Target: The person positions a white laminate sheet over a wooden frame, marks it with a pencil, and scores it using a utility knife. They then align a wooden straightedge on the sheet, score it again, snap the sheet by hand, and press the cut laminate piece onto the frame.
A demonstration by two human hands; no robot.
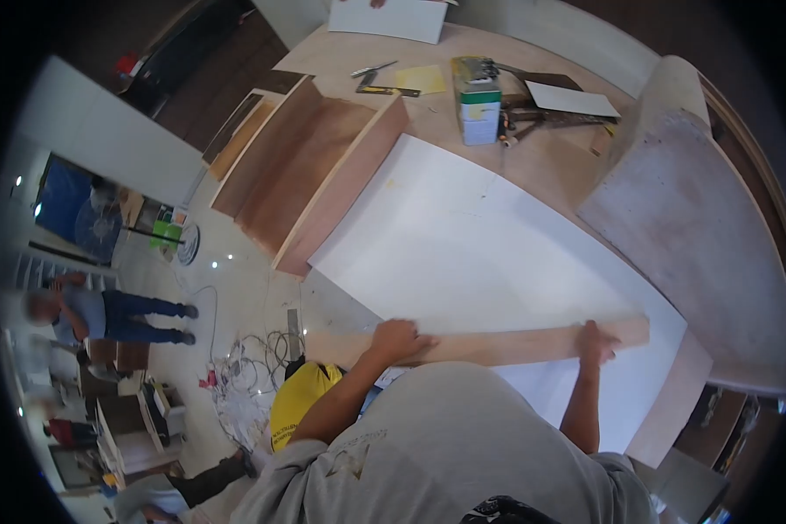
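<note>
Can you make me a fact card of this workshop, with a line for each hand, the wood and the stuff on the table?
Left hand: on the long wooden board, nearer its left end; left hand
Right hand: near the board's other end; right hand
Board: over the white sheet; touching or lifted, can't tell
Beyond the sheet: metal can, upright
Left of the sheet: open wooden box

Pale tan is shown by the plank [515, 347], white by the sheet [472, 236], light brown by the desk [533, 162]. The tin [480, 122] is banded in white and green! And here, yellow is spotted on the bag [301, 402], printed in black; grey is seen on the shirt [463, 437], blue on the jeans [144, 316], reddish brown on the box [345, 192].
</note>
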